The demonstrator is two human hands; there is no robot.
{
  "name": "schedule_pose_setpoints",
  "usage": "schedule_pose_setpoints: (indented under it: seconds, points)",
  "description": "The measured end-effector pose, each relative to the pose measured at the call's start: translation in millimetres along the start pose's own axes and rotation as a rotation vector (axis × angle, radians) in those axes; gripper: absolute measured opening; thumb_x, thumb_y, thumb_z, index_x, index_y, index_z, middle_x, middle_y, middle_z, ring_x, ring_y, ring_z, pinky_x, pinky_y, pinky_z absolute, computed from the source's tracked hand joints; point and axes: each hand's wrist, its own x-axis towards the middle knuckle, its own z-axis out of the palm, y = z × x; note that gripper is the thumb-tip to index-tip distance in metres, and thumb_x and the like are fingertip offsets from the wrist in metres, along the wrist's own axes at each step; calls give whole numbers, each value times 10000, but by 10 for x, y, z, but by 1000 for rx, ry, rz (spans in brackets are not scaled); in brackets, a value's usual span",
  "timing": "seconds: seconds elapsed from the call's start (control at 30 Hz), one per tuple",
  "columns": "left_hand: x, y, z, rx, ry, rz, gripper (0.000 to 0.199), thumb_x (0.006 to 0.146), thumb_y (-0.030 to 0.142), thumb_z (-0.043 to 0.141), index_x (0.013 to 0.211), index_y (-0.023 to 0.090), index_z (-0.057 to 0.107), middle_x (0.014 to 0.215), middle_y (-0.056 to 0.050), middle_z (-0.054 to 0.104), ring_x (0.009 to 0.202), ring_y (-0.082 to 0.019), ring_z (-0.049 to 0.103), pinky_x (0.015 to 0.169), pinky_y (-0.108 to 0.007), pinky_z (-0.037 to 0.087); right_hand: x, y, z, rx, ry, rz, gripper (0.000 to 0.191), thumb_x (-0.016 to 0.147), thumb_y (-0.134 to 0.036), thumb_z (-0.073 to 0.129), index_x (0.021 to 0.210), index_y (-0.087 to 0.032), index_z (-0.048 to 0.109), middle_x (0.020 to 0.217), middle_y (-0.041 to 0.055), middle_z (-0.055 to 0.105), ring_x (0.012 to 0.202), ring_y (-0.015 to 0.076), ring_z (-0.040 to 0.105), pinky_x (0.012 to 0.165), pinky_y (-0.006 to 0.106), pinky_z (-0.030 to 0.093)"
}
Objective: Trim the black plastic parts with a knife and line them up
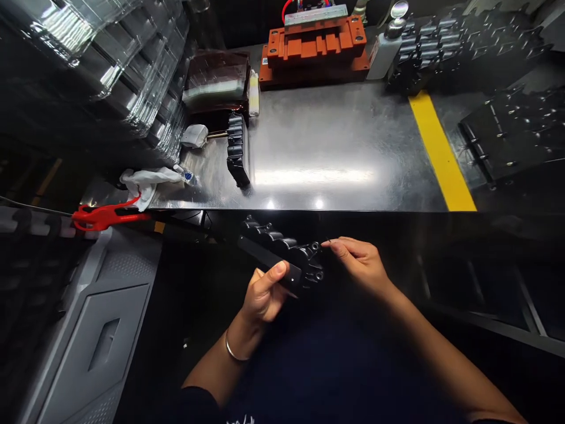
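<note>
My left hand (267, 291) grips a black moulded part (282, 253) by its lower right end, thumb pressed on a flat face. The part is held tilted in front of the bench edge, with a row of rounded ribs along its upper side and small round bosses at the right end. Beside those bosses is my right hand (359, 256), thumb and forefinger pinched together. Something thin and dark shows at the fingertips, too small to name. A similar black ribbed part (237, 150) stands on edge on the metal bench (326, 141).
An orange fixture (313, 53) stands at the back, a white bottle (384, 53) beside it. More black parts (516, 135) lie right of the yellow stripe (441, 150). Wrapped stacks (132, 76) rise at left. Red-handled scissors (103, 217) lie by the bench edge, above a grey crate (106, 330).
</note>
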Motion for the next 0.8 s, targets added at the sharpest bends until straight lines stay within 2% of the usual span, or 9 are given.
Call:
schedule_pose_setpoints:
  seconds: [0.07, 0.2, 0.43, 0.57, 0.63, 0.7, 0.8]
  points:
    - [48, 10, -27, 128, 59, 102, 334, 636, 414, 828, 607, 111, 691, 596, -45, 652, 549, -145, 609, 516, -242, 519, -49, -191, -51, 25, -144, -85, 311, 924, -349, 529, 823, -157, 752, 618, 24, 622, 559, 97, 569, 517, 211, 437]
    - [85, -11, -62, 255, 96, 216, 313, 667, 420, 807, 648, 121, 714, 655, -56, 676, 628, -181, 639, 647, -307, 546, -77, -376, -77, 16, -275, -126, 316, 944, -317, 501, 829, -149, 742, 619, 23, 599, 554, 84, 541, 512, 204, 416]
    - [61, -46, -62, 303, 75, 300, 280, 703, 403, 788, 637, 146, 696, 657, -27, 641, 703, -169, 627, 792, -311, 525, -68, -369, -70, 38, -346, -103, 378, 951, -338, 485, 710, -136, 695, 577, 3, 519, 533, 65, 483, 503, 194, 379]
    - [52, -29, -83, 394, 44, 347, 298, 757, 375, 751, 584, 149, 659, 627, -14, 616, 653, -135, 589, 739, -270, 516, -50, -386, -92, 73, -382, 5, 427, 945, -381, 490, 654, -122, 665, 597, 14, 536, 542, 71, 502, 499, 196, 387]
    - [51, -29, -88, 439, 0, 350, 323, 786, 368, 726, 562, 147, 649, 608, -15, 605, 637, -129, 579, 716, -261, 516, -40, -351, -64, 64, -360, 38, 411, 940, -393, 499, 688, -126, 682, 634, 31, 597, 573, 90, 553, 516, 203, 422]
    - [58, -35, -66, 405, 27, 323, 285, 752, 384, 755, 622, 139, 690, 666, -34, 655, 683, -155, 621, 712, -276, 540, -35, -282, -7, -22, -268, -16, 348, 934, -377, 517, 765, -143, 712, 672, 41, 652, 601, 108, 596, 538, 212, 455]
    - [84, -33, 13, 247, 166, 206, 330, 641, 404, 829, 736, 106, 727, 768, -75, 715, 720, -202, 675, 612, -288, 575, -25, -160, 65, -272, 78, -204, 231, 885, -364, 606, 893, -157, 708, 708, 48, 685, 592, 119, 610, 562, 234, 480]
